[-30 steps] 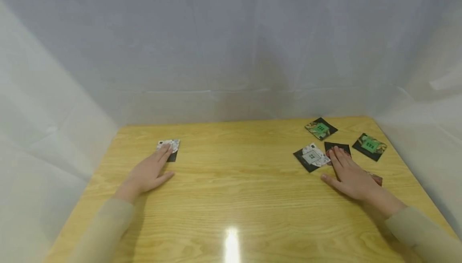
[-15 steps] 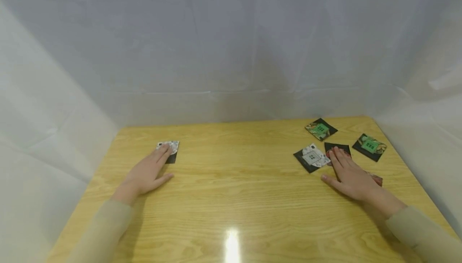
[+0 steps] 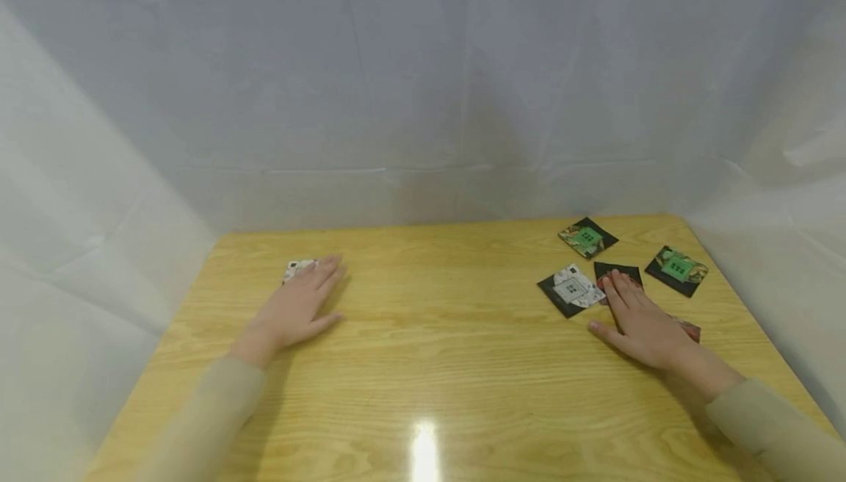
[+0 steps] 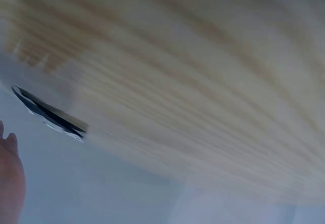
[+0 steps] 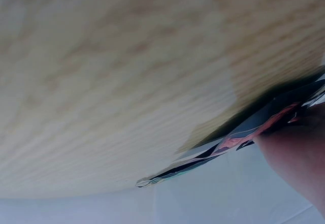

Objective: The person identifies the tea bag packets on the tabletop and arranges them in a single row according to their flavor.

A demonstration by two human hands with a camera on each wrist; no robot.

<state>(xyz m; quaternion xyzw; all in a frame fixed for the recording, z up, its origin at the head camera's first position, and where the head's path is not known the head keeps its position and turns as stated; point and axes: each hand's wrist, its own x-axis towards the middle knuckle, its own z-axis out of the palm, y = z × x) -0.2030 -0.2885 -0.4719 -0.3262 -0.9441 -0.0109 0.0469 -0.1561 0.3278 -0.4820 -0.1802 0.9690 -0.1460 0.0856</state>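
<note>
My left hand (image 3: pixel 296 311), fingers straight, is over a small flat white-and-black packet (image 3: pixel 297 269) at the table's left; only the packet's upper left corner shows in the head view. The left wrist view has the hand (image 4: pixel 11 178) apart from that packet (image 4: pixel 48 115). On the right, my right hand (image 3: pixel 644 329) lies with straight fingers on a black-and-red packet (image 3: pixel 618 273). A second reddish packet (image 3: pixel 690 330) is partly hidden beneath that hand. A white-and-black packet (image 3: pixel 571 289) lies just left of its fingertips. In the right wrist view, the hand (image 5: pixel 299 155) touches the packets.
Two green-and-black packets lie near the right hand, one at the back (image 3: pixel 587 237) and one by the right edge (image 3: pixel 677 270). The wooden table (image 3: pixel 429 335) spans between the hands. White sheeting (image 3: pixel 423 85) stands behind and at both sides.
My left hand has shifted right, its fingers now extending past the white-and-black packet they rested on before. The right hand and the packets around it have not moved.
</note>
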